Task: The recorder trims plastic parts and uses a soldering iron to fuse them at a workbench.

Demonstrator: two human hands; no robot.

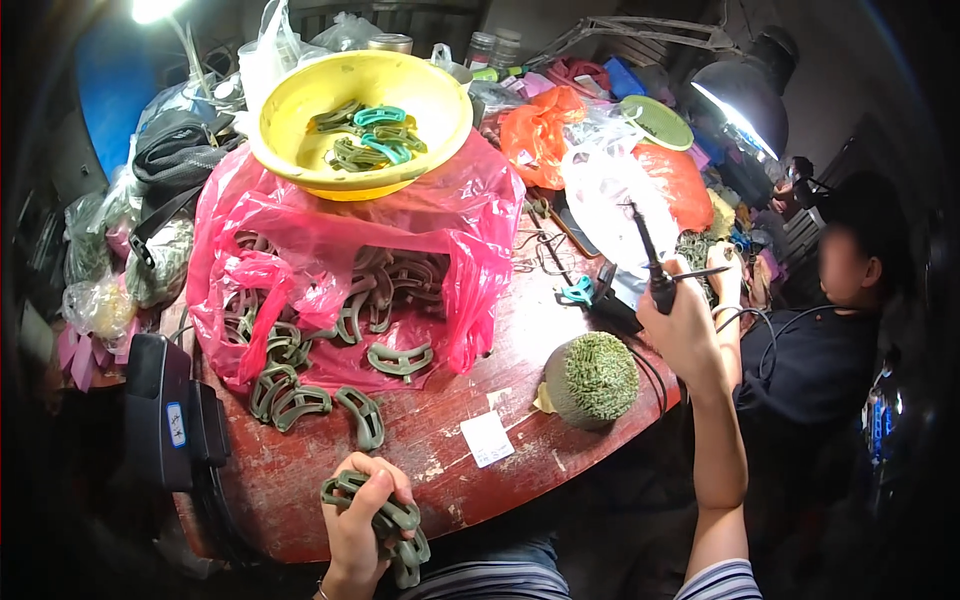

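We find the left hand [350, 535], near, its grip closed around at least three green curved pieces [400, 515]; the right hand [685, 325] grasps one black pen-shaped tool [648, 252]. On the tabletop [290, 500] we count one pink bag [470, 290], left, its pieces too heaped to tally; one yellow bowl [285, 140], far; one round green bundle [600, 380], right.

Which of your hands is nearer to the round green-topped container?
Right. In view, the right hand is up and right of the container; the left hand is farther off, down and left of it.
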